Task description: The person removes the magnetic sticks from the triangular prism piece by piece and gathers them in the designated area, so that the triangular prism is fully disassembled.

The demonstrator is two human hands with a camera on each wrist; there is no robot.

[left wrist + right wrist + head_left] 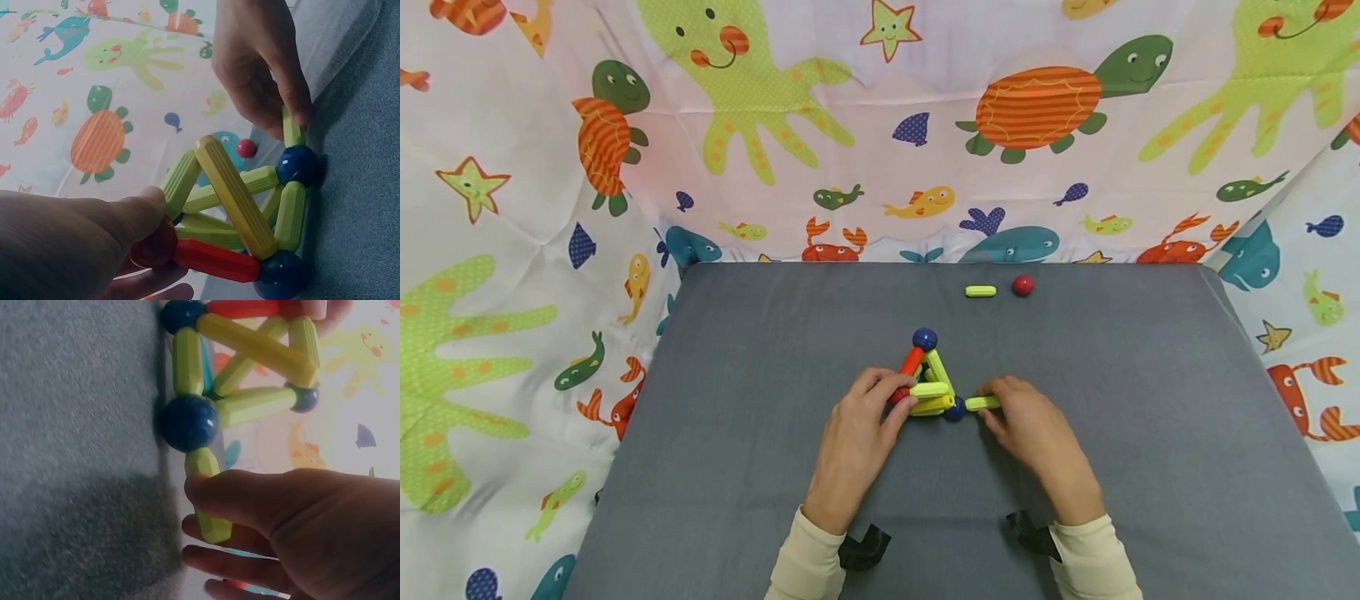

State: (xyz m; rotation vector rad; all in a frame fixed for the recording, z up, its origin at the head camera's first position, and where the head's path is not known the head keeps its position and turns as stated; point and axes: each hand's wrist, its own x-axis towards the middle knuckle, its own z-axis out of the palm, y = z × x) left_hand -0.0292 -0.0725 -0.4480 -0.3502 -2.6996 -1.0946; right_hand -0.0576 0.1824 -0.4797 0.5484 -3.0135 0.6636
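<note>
A small frame of green, yellow and red rods (931, 385) joined by balls stands mid-table, with a blue ball (924, 339) at its far corner. My left hand (891, 402) grips the red ball (153, 245) at the frame's near left corner, where a red rod (215, 259) joins it. My right hand (991, 411) pinches a short green rod (982, 403) that lies flat and touches the near right blue ball (955, 408). The right wrist view shows that green rod (205, 494) end-on to the blue ball (189, 422), held by my right hand (200, 515).
A loose green rod (981, 291) and a loose red ball (1022, 286) lie near the far edge of the grey table (760, 350). Sea-creature patterned cloth (512, 250) hangs around the table on three sides.
</note>
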